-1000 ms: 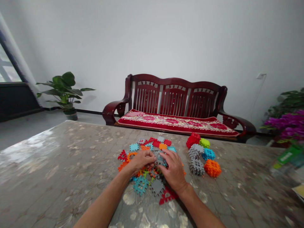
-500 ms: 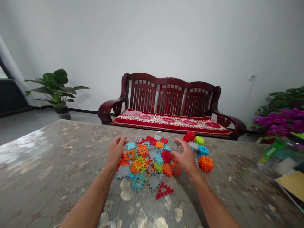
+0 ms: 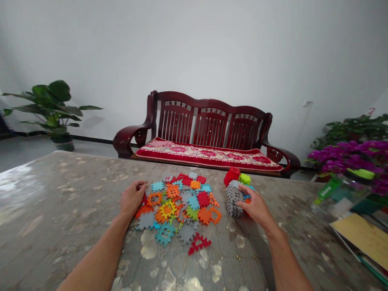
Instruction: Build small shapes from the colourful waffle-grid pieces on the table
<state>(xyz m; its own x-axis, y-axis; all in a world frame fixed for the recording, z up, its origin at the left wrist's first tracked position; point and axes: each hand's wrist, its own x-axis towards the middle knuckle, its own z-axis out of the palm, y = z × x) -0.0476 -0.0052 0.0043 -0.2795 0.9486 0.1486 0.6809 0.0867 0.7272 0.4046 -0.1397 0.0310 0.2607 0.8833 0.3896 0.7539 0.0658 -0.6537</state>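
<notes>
A loose pile of flat interlocking plastic tiles (image 3: 193,202) in red, orange, blue, grey, yellow and green lies on the table. My left hand (image 3: 132,198) rests at the pile's left edge, fingers curled in; what they hold, if anything, is hidden. To the right of the pile stands a grey tile stack (image 3: 234,202). My right hand (image 3: 256,206) has its thumb and fingertips closed on a grey tile (image 3: 237,195) at that stack. Beyond it are a red tile stack (image 3: 232,176) and a lime-green one (image 3: 245,179). Blue and orange pieces are partly covered by the right hand.
The patterned table (image 3: 75,210) spreads to both sides. At the right are a clear bottle (image 3: 353,190), a yellowish folder (image 3: 362,238) and purple flowers (image 3: 342,157). A wooden bench (image 3: 209,121) stands behind the table, a potted plant (image 3: 54,107) at the left.
My right hand has moved from the pile's right edge to the grey stack. My left hand stays beside the pile. The whole view has shifted slightly to the right.
</notes>
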